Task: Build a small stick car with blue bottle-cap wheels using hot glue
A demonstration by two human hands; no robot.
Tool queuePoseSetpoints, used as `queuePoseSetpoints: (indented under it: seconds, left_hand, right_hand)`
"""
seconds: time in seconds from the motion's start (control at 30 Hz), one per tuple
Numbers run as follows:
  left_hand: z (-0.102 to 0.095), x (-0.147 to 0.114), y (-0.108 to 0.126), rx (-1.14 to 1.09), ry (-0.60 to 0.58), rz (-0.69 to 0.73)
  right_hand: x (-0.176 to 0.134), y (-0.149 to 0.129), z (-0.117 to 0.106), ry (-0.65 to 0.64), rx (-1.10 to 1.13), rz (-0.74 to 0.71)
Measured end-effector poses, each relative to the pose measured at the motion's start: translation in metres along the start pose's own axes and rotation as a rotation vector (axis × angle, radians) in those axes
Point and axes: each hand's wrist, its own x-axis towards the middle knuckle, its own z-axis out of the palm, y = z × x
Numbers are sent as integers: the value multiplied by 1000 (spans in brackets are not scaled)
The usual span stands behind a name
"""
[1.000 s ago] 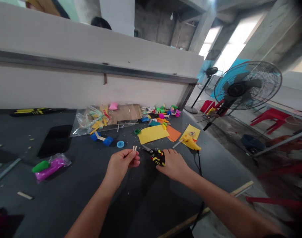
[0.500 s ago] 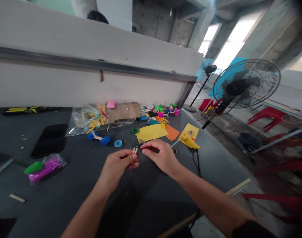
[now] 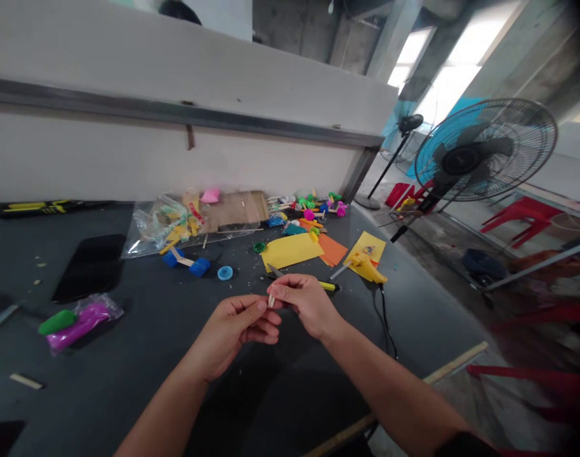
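Two blue wheel-like pieces stand joined by a wooden strip, already done; rightward, our left hand pinches short wooden sticks, loose and not yet joined to anything, which our right hand pinches too; beyond, our yellow glue gun lies unheld.

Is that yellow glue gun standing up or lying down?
Lying down: the glue gun stretches lengthwise along a yellow sheet and the dark tabletop, its black cord trailing from one end.
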Motion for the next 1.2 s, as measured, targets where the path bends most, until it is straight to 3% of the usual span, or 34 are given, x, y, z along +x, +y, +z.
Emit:
queuePoseSetpoints:
  seconds: [0.3, 0.53, 0.97, 1.2]
  left_hand:
    - [3, 4, -2, 97, 130, 56]
    - [0, 0, 0, 53, 42, 13]
    - [-3, 3, -3, -12, 16, -50]
    - [-11, 7, -4, 224, 115, 37]
  right_hand:
    - [-1, 10, 3, 24, 66, -29]
    - [0, 17, -2, -113, 105, 19]
    - [1, 15, -3, -79, 57, 77]
    - [6, 11, 3, 33, -122, 92]
